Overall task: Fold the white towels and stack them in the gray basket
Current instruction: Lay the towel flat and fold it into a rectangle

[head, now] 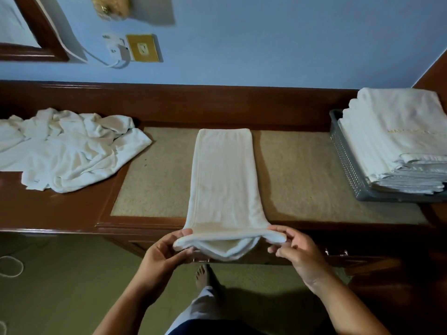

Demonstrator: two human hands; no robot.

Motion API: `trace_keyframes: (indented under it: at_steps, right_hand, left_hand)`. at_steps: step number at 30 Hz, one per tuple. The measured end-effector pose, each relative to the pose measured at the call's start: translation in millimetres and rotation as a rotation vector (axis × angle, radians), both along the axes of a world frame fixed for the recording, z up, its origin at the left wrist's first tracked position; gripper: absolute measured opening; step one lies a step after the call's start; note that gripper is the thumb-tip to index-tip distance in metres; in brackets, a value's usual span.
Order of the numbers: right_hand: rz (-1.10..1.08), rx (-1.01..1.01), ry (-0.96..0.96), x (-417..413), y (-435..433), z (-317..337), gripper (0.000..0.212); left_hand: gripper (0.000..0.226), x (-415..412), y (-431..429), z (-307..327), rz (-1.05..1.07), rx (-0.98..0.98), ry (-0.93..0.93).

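A white towel [223,175], folded into a long narrow strip, lies on the desk top and runs from the back toward me. Its near end hangs past the front edge. My left hand [167,252] pinches the near left corner and my right hand [295,247] pinches the near right corner, lifting that end slightly. At the far right stands the gray basket [348,163], holding a tall stack of folded white towels [396,136]. A crumpled heap of unfolded white towels [70,146] lies on the left of the desk.
The wooden desk [60,213] has a beige inset mat [302,175] and a raised back ledge against a blue wall. A socket with a white plug and cable sits on the wall at upper left. Below are green carpet and my bare foot [203,276].
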State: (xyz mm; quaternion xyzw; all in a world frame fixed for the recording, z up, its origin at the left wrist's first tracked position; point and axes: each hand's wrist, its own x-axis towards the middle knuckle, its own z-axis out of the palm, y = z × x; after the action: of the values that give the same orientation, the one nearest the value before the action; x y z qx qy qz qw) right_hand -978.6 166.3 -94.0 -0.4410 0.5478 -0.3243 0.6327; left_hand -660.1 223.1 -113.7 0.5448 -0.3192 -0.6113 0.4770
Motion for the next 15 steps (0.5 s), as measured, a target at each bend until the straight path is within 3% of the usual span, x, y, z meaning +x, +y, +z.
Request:
trace_keyframes:
  at_steps: [5,10,15]
  right_hand:
    - [-0.074,-0.162,0.174,20.1,-68.9,26.2,0.028]
    - [-0.163,-0.326,0.379,44.8,-125.7,35.7,0.009]
    - [-0.267,-0.405,0.534,56.2,-168.7,27.9,0.007]
  left_hand:
    - [0.029,15.3,-76.7,31.5,-0.038,-0.074,-0.111]
    - [0.014,26.1,-157.2,39.0,0.055,-0.098,-0.265]
    - [0.011,45.2,-212.8,36.1,0.04,-0.094,-0.422]
